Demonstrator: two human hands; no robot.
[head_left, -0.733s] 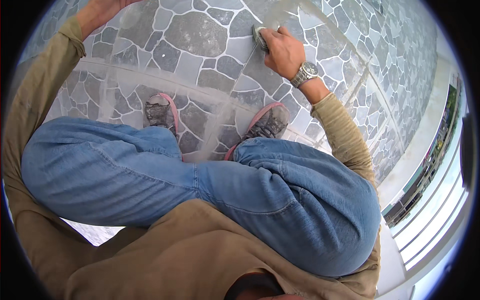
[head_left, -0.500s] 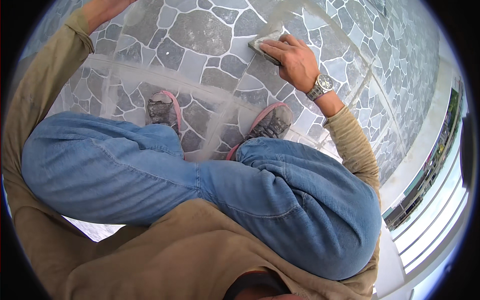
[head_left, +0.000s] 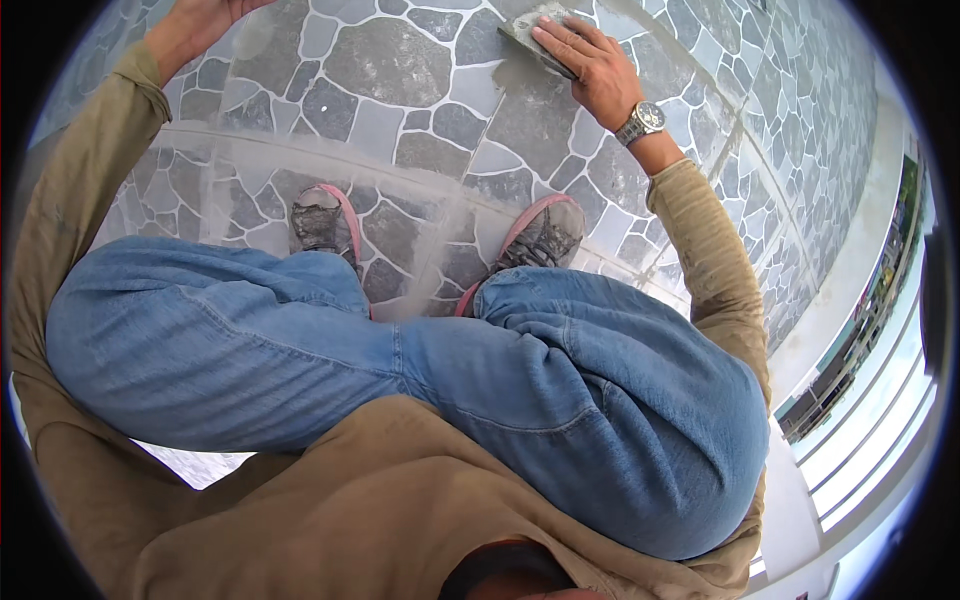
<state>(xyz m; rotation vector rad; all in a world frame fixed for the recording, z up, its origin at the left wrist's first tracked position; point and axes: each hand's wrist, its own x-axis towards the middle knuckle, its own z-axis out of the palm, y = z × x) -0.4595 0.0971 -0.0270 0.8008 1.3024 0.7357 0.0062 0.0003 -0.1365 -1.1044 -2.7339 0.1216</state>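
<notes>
My right hand [head_left: 600,80], wearing a metal wristwatch, lies over a grey, dirt-caked sponge [head_left: 525,36] with its fingers pressed on top. The sponge rests on the stone-patterned floor tiles [head_left: 390,62], and a darker, damp-looking smear spreads beside its near edge. At the upper left, my left hand [head_left: 200,28] is partly cut off by the picture's rim. Its visible fingers stretch out toward the right, and nothing shows in them.
Below the hands are my two worn shoes with pink edging [head_left: 540,235] and my bent knees in blue jeans [head_left: 230,335]. Pale, dusty grout lines [head_left: 300,150] cross the floor. On the right runs a white ledge [head_left: 800,345] with railings [head_left: 870,410] beyond.
My right hand and the sponge have moved farther from me across the tiles, uncovering a darker smear. My left hand has come slightly lower into view.
</notes>
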